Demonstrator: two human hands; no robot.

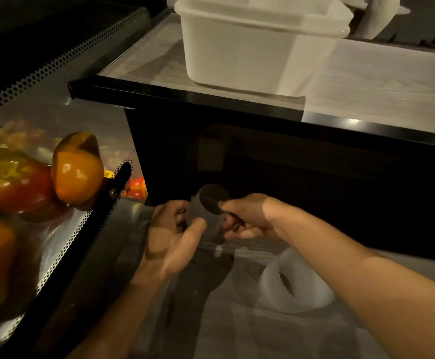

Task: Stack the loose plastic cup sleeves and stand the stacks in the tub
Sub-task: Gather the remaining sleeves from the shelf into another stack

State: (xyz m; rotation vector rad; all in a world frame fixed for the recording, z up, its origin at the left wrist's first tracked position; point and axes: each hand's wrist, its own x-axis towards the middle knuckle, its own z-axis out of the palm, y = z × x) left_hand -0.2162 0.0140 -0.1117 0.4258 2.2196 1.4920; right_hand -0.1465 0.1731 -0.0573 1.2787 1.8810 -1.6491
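A dark ribbed cup sleeve [207, 211] is held low in the middle of the view, its round opening facing up and toward me. My left hand [174, 234] grips its ribbed side from the left, thumb across the front. From the right, my right hand [247, 218] pinches its rim. Below my right forearm lies a white ribbed sleeve [296, 286] on its side on a lower surface. The white plastic tub [250, 47] stands on the counter top above; its inside is hidden from here.
A black-edged counter [211, 99] juts out above my hands, with a dark cavity beneath it. At left, a perforated metal display [63, 244] holds orange and red bell peppers [76, 169]. A white object [377, 14] sits beside the tub at top right.
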